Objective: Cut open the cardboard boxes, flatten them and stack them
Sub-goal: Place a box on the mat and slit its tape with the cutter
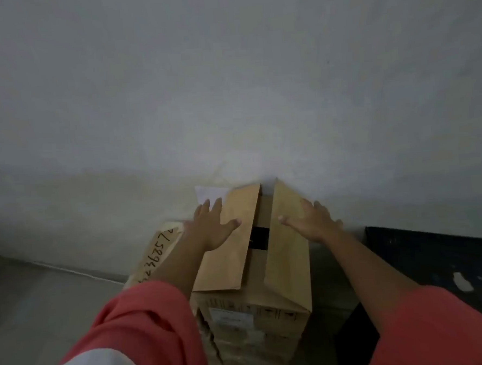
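Note:
A brown cardboard box [250, 303] stands against the wall on top of a stack of flattened cardboard [236, 349]. Its two top flaps are partly open, with a dark gap between them. My left hand [211, 226] lies flat with spread fingers on the left flap [227, 256]. My right hand [312, 220] lies flat on the right flap [289, 252], which tilts up. Neither hand holds anything. No cutter is in view.
Another cardboard piece with handwritten numbers [156, 255] lies to the left behind my left arm. A white paper [206, 194] sticks up behind the box. A dark panel with white flecks [442, 268] stands at the right. The grey wall [229, 98] is right behind.

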